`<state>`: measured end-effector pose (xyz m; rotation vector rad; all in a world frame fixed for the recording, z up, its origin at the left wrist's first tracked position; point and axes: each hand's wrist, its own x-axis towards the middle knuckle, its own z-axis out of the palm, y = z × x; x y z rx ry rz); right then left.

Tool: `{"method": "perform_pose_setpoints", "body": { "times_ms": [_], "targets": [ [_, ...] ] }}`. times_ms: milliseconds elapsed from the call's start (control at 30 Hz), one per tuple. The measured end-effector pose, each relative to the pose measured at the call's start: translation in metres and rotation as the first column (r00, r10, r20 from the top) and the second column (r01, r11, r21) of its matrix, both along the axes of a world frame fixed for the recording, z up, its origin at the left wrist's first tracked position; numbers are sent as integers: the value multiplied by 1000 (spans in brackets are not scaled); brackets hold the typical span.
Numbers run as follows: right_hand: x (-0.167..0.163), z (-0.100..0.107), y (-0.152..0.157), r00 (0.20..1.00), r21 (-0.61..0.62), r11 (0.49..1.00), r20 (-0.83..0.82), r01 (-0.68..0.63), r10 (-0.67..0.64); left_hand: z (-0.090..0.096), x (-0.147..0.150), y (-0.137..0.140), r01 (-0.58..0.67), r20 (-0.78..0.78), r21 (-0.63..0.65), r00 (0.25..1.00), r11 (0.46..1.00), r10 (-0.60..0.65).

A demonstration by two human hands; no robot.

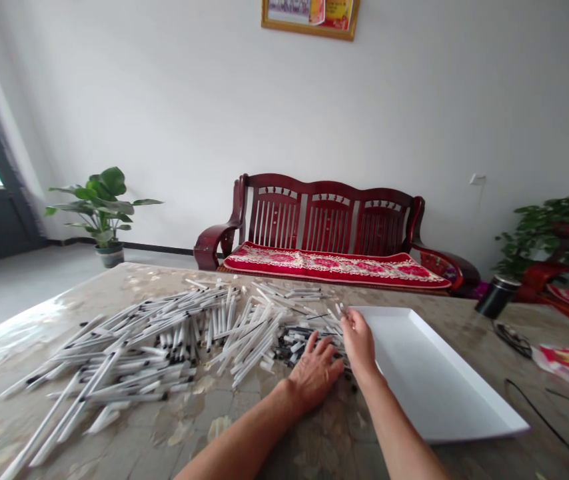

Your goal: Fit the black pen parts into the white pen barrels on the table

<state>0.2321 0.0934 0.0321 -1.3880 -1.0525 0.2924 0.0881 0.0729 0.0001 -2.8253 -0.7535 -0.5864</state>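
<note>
My left hand (314, 370) lies with its fingers spread over a heap of small black and white pieces (292, 343), which look like pen caps and plugs. My right hand (358, 339) is pinched beside the left edge of the white tray (457, 347). Something small and pale shows at its fingertips, too small to name. Left of my hands lie loose white pen barrels (259, 340). Farther left is a larger pile of white pens with black ends (129, 363), pointing many ways.
A patterned table (194, 433) carries everything. At its right are a black cylindrical container (498, 297), a coiled black cable (512, 340) and a red and clear plastic packet (562, 360). Beyond the table stand a wooden bench (327, 220) and a potted plant (107, 207).
</note>
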Motion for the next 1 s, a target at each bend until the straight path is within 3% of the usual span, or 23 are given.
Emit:
{"method": "perform_pose_setpoints", "body": {
  "times_ms": [67,133,267,367,500,600,767,1000],
  "targets": [
    [-6,-14,1,978,-14,1000,207,15,-12,-2,-10,13,-46,18,-4,999,999,46],
    [-13,-30,1,893,10,999,447,49,-48,-2,-20,20,-77,26,-8,997,997,77],
    [-20,-59,-2,748,-11,985,652,171,-122,1,-38,25,-164,44,-29,985,986,165],
    [-24,-69,-7,689,-54,979,718,197,-99,3,-49,29,-212,74,-51,974,976,216],
    [-33,-65,-14,660,-19,990,748,136,-77,3,-58,32,-220,102,-100,968,970,230],
    [-45,-58,-20,635,-11,1000,773,-8,13,4,-62,28,-237,144,-150,955,960,258],
    [-59,-59,-27,535,-44,972,829,-232,165,8,-73,18,-276,176,-243,930,930,322],
    [-62,-66,-24,459,-135,976,866,-171,200,24,-101,15,-375,117,-281,900,883,419]
  ]
}}
